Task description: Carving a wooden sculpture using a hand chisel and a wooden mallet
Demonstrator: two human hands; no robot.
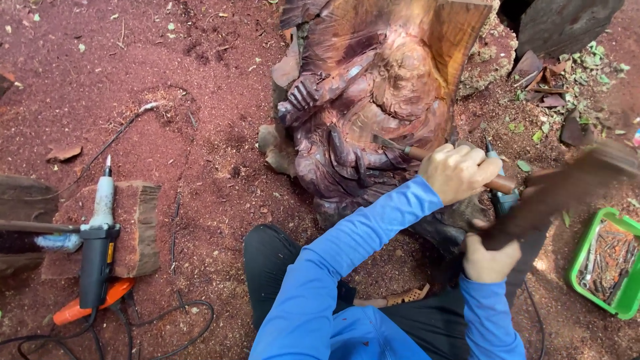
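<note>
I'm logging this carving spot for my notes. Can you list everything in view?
wood carving: one, reddish brown, top centre
chisel: one, wooden handle, against the carving
mallet: one, dark wood, blurred, right
tray: one, green, holding metal tools, right edge
power tool: one, black, grey and orange, on a wood block, left
cables: black, bottom left
sawdust ground: red, all around
left hand: grips the chisel
right hand: holds the mallet

Red-brown ground strewn with sawdust and chips. At centre top, a carved wooden figure. At left, a wooden block bearing a power tool, black cables below. At right edge, a green tray of metal tools.
</note>
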